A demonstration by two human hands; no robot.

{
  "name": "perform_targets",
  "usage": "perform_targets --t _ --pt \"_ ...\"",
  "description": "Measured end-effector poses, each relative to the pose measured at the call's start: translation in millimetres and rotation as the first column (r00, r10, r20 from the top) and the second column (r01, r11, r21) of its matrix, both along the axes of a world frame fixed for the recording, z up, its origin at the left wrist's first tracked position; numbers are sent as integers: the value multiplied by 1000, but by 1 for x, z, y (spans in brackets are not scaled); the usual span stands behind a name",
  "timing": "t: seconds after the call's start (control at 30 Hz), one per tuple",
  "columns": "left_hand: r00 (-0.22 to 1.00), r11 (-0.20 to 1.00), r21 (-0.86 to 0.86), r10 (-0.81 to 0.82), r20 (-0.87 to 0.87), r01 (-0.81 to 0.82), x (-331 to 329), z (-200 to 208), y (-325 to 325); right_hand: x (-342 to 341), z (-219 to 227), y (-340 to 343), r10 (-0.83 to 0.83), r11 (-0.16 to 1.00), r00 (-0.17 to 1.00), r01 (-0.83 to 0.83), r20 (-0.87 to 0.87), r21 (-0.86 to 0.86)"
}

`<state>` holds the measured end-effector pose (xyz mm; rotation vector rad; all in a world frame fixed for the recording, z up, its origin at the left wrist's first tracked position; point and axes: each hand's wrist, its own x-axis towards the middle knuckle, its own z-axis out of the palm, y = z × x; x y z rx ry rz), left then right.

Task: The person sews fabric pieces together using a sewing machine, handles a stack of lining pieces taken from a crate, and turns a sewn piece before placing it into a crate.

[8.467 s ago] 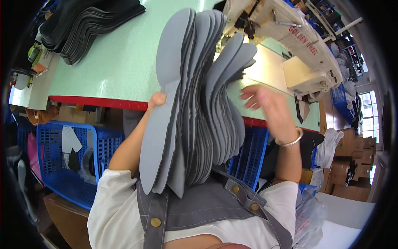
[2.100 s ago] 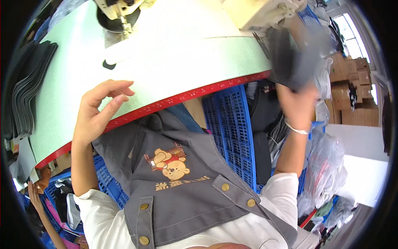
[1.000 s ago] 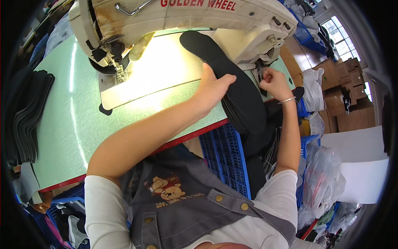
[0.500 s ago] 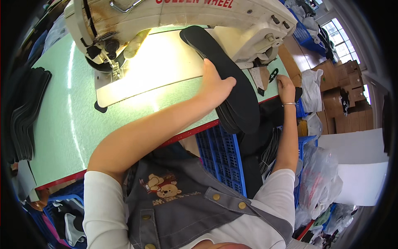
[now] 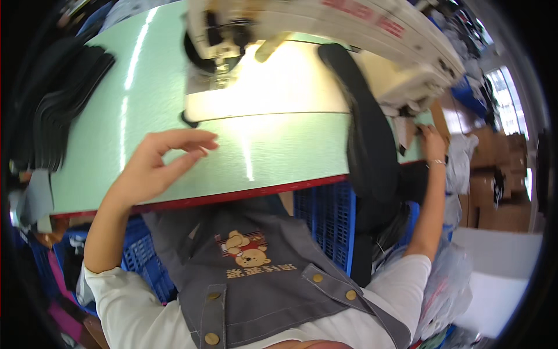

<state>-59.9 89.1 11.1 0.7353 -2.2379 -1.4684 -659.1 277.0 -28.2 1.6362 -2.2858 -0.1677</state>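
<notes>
My left hand is empty above the green tabletop, its thumb and fingers apart. In front of it stands a sewing machine, its needle area lit by a bright lamp over the pale bed plate. A stack of long black insole-shaped pieces lies right of the bed, its near end jutting past the red table edge. At the table's right end my right hand has its fingers closed around something small and dark, blurred and mostly hidden. A brown and black flat piece lies beside that hand.
Another pile of black insole-shaped pieces rests on the table's left side. Below the table edge stand a blue plastic crate and more blue baskets. Clear plastic bags and cardboard boxes are at the right.
My left hand has let go of the black stack and swung left over the table. My right hand stays at the table's right end. The whole view has shifted with my head.
</notes>
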Motion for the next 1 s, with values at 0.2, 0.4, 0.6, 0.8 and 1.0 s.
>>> perform_targets --t 0.2,0.4,0.6,0.8,1.0 --pt "878 863 -163 468 -103 -479 121 12 -5 -22 9 24 -89 996 996 89 27 19" --pt "720 673 -282 685 -108 -683 178 5 0 74 50 35 -93 874 946 227 311 -429" --pt "881 879 -109 444 -165 -464 109 -3 4 275 61 -76 427 899 840 -353 335 -260" --pt "989 974 -179 132 -64 -141 77 3 16 266 21 -131 4 969 986 -45 165 242" --pt "973 966 -113 233 1 -231 97 -12 27 241 48 -64 452 877 867 -390 210 -280"
